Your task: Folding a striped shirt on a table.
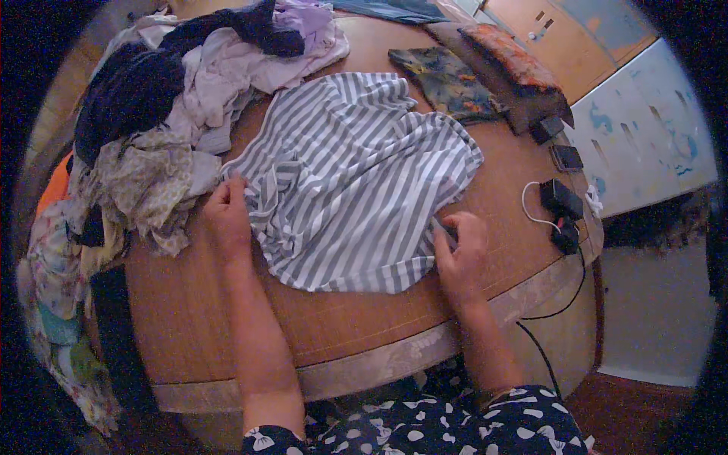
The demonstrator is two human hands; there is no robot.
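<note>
A grey-and-white striped shirt (356,197) lies spread on the wooden table (364,326), with creases and bunched cloth along its left side. My left hand (230,208) is closed on the shirt's left edge, its fingers pinched together. At the lower right edge, my right hand (464,246) grips a bit of the same cloth between thumb and fingers. Both forearms reach in from the near side of the table.
A heap of crumpled clothes (205,91) covers the table's left side and hangs over its edge. Beyond the shirt lie a folded dark patterned cloth (447,80) and an orange patterned item (516,57). Black adapters (561,199) with cables sit at the right, beside painted cabinets (644,129).
</note>
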